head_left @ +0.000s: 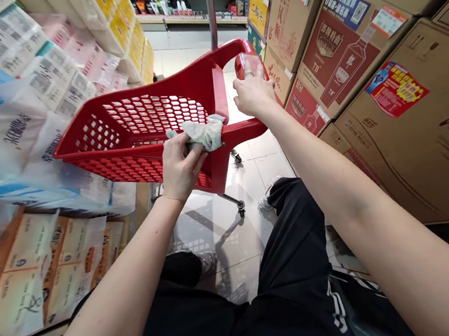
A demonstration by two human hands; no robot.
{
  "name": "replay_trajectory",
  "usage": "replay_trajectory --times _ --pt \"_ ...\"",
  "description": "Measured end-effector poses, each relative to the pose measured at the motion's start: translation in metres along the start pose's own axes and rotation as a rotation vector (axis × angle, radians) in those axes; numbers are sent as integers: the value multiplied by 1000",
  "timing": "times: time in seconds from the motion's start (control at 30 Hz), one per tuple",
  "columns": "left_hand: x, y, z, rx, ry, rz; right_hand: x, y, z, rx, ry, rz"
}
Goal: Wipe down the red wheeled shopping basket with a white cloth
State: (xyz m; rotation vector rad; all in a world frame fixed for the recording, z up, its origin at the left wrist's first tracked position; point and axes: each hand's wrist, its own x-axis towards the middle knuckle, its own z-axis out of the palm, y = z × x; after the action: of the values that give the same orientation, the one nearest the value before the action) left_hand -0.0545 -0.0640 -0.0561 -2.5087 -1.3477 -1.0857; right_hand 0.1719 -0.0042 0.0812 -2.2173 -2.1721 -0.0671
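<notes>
A red plastic shopping cart [94, 147] with a perforated basket stands in front of me. My left hand [183, 166] is closed on a light grey cloth [206, 132], which lies over the basket's near rim. My right hand [253, 90] is wrapped over the cart's handle [241, 63] at its far right end, with a ring on one finger. Part of the handle is hidden under those fingers. The cart's wheels [240, 207] rest on the tiled floor.
Stacked cardboard cartons [415, 117] line the right side close to my arm. Plastic-wrapped paper packs [22, 105] and boxed goods [29, 272] crowd the left. A metal post [211, 5] rises behind the cart, before shelves [181, 18] of small products.
</notes>
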Motion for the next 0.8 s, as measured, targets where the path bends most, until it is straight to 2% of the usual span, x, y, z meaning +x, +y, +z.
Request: replay_trajectory --times 0.1,0.2,0.33,0.43,0.53,0.63,0.8 --pt "3 -1 0 13 24 -3 0 1 1 7 -2 -10" --pt "6 -6 -2 0 -2 24 0 3 3 24 1 -23" --pt "-1 -26 -10 -37 -32 40 2 5 5 46 26 -39" --pt "-12 -45 -18 -29 -8 18 3 6 7 50 27 -40" --pt "-20 -54 -21 7 4 -1 4 5 8 39 20 -31" --pt "-19 -48 -18 31 0 1 4 3 8 34 4 -22" --pt "-5 -21 -6 -11 8 57 1 2 7 43 -13 -9"
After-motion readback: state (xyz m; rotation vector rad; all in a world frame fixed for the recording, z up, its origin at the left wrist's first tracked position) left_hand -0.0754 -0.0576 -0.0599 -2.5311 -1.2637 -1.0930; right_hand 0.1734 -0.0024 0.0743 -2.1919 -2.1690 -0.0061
